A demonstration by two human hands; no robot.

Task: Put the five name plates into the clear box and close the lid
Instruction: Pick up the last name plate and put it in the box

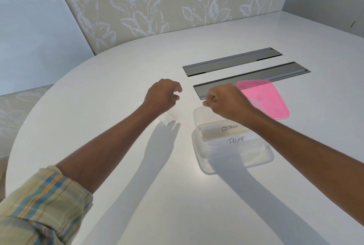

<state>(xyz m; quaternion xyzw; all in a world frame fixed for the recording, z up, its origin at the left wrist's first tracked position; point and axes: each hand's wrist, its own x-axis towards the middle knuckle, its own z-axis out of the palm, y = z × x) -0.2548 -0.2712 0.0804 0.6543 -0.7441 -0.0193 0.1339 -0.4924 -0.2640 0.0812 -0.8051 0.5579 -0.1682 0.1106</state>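
The clear box (199, 158) stands on the white table, right of centre. Inside it lie name plates, the top two reading "OSTRICH" (229, 128) and "DEAR" (235, 140). My right hand (226, 101) hovers over the box's far rim with its fingers curled into a fist, thumb and forefinger pinched together at the rim; I see nothing in it. A clear name plate (169, 119) lies on the table left of the box, partly hidden under my left hand (163, 97), whose fingers are loosely curled and apart above it. The pink lid (269, 99) lies flat behind the box.
Two long grey recessed cable slots (232, 61) (256, 75) run across the table beyond the hands; the lid overlaps the nearer one. The table's rounded edge curves away at the left. A leaf-patterned wall panel stands behind.
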